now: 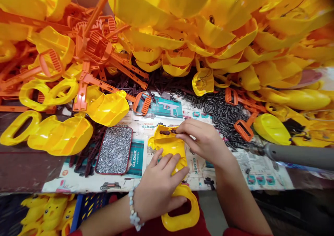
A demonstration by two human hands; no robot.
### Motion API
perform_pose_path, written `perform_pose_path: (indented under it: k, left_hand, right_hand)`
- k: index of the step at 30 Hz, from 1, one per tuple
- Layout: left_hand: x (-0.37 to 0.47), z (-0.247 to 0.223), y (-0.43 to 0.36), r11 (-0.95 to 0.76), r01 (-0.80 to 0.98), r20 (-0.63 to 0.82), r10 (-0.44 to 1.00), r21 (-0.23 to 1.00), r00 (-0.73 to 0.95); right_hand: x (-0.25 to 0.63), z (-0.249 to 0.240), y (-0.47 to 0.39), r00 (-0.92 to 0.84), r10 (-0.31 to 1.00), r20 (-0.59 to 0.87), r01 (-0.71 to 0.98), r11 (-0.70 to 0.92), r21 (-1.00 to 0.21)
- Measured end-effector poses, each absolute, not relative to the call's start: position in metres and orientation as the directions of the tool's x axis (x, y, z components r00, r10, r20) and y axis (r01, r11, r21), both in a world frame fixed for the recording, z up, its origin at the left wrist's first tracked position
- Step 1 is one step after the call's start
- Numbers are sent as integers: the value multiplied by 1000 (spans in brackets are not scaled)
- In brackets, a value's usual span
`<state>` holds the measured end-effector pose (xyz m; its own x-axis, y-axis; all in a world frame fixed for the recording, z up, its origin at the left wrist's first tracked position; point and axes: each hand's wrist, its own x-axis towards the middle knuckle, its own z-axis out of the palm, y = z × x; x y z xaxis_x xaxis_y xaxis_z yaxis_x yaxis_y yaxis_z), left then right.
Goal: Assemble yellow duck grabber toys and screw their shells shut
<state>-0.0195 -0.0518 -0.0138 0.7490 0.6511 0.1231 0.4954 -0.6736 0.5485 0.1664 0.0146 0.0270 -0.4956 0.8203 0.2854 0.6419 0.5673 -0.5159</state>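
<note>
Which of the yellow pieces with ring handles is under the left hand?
The yellow piece at centre, beneath the left hand, its ring handle pointing towards the wearer. The ringed pieces at far left lie untouched.

The work table [21,171] had a dark brown top, and printed sheets [273,166] covered its middle part. Below its front edge, on the left, there was a blue crate [82,208] with holes. At the top, a pale panel [90,1] was partly visible. The lower right corner was quite dark.
</note>
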Motion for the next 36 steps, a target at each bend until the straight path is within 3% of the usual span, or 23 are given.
perform_pose_path:
  k: [7, 18, 25, 33, 36]
  left_hand:
    - [-20, -17, -53, -669, 480, 143, 654, 568, 743]
    - [-18, -10, -51, -670, 503, 105, 651, 546, 752]
    - [-19, -2, -51, -674, 524, 43, 634, 520, 772]
    - [-21, -8, -55, -656, 523, 66, 654, 544, 753]
    - [-19, -19, -56, -720, 510, 164, 640, 471, 751]
  right_hand:
    - [173, 20, 24, -473, 838, 273, 624, 537, -567]
    - [150, 9, 19, -467, 761, 451, 630, 644, -434]
    - [139, -7, 22, -487, 720, 494, 562, 692, -454]
    - [167, 19, 19, -441, 802, 402, 565, 597, -569]
    - [171, 21, 17, -474, 820, 320, 589, 565, -577]
